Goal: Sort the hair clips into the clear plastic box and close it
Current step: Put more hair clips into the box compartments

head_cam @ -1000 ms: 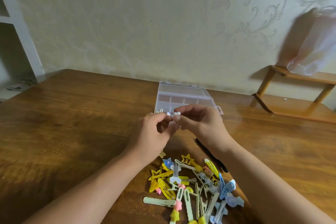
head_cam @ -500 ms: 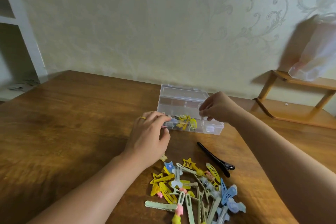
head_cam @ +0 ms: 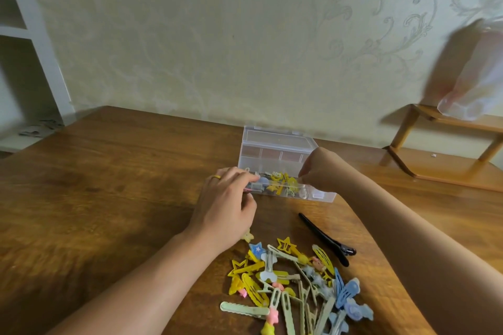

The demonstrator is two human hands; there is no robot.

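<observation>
Fingers of your left hand [head_cam: 227,205] are curled and rest against the near left corner of the clear plastic box [head_cam: 275,156]; whether they pinch something you cannot tell from the head view. Your right hand [head_cam: 321,170] has its fingertips pressed together over the front compartment, but any clip between them is hidden. Just beyond both sets of fingers, the box stands open on the wooden table [head_cam: 109,185], with yellow clips [head_cam: 280,183] inside its front part. Nearer to you than your fingers lies the loose pile of hair clips [head_cam: 296,285], and a black clip [head_cam: 326,238] lies under your right forearm.
</observation>
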